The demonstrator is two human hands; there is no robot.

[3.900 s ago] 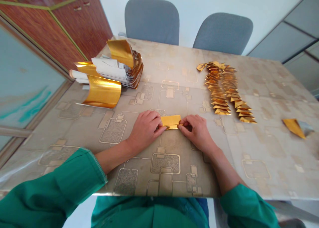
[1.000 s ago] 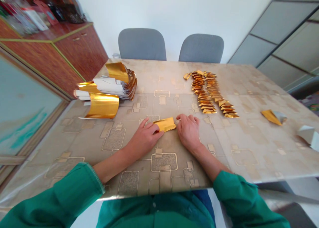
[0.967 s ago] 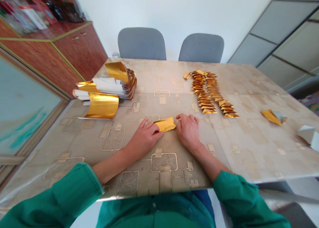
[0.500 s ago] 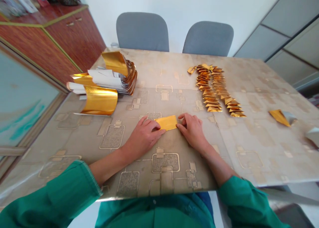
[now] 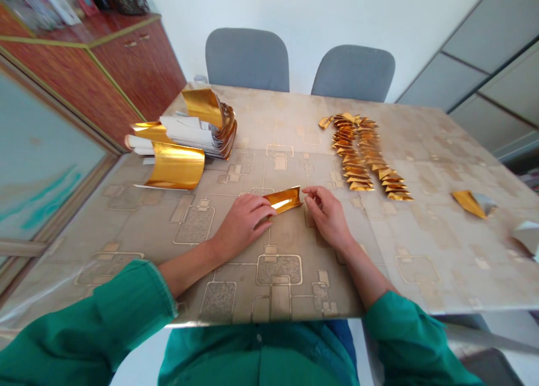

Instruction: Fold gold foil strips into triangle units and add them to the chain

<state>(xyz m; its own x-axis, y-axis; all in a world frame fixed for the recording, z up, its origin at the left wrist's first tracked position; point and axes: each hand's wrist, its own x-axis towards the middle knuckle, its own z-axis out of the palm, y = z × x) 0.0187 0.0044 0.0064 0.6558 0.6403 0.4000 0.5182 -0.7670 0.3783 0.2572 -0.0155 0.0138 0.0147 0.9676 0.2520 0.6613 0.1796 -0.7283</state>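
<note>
A small gold foil strip (image 5: 284, 199) lies on the patterned table (image 5: 269, 285) in front of me, its long edge curling up. My left hand (image 5: 243, 224) pinches its left end, fingers closed on it. My right hand (image 5: 327, 216) sits at the strip's right end, thumb and forefinger pinched at its corner. Both sleeves are green.
A stack of curled gold and white foil sheets (image 5: 187, 136) sits at the back left. Two rows of several folded gold pieces (image 5: 366, 155) run along the back right. A loose folded gold piece (image 5: 474, 202) lies at the far right. Two grey chairs (image 5: 248, 60) stand behind the table.
The strip lay flat between my hands before; now its long side is lifted and partly opened. My hands stayed at its two ends.
</note>
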